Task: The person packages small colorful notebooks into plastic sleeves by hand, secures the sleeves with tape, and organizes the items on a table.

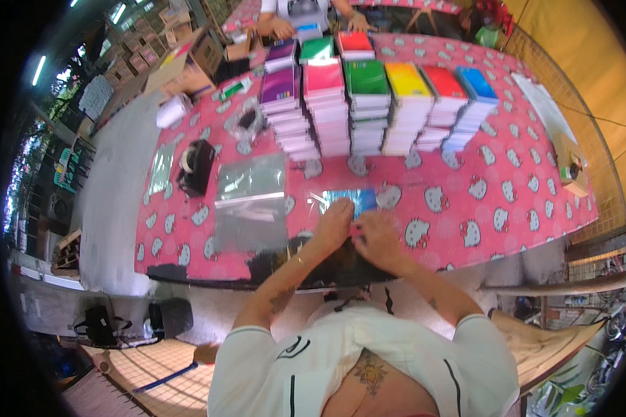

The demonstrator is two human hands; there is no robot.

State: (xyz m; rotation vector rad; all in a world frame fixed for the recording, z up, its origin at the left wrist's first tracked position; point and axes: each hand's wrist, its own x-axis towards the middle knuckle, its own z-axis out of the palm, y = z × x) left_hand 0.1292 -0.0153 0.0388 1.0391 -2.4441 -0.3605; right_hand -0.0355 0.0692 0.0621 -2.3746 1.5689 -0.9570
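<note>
A blue notebook (363, 198) lies flat on the pink table near its front edge, with shiny clear plastic (317, 201) around it and sticking out to its left. My left hand (336, 221) is closed at the notebook's near edge, fingers pressed on the plastic-wrapped cover. Close beside it, my right hand (380, 238) has its fingers curled together at the near right corner; what they pinch is hidden. To the left lies a stack of clear plastic sleeves (250, 191), and beyond it a black tape dispenser (196, 167) holding a roll of tape.
Tall stacks of notebooks in purple (279, 85), pink (323, 73), green (367, 76), yellow (407, 79), red (444, 83) and blue (477, 83) stand across the table's middle. Another person's hand (358, 22) rests at the far side. Cardboard boxes (191, 64) stand at far left.
</note>
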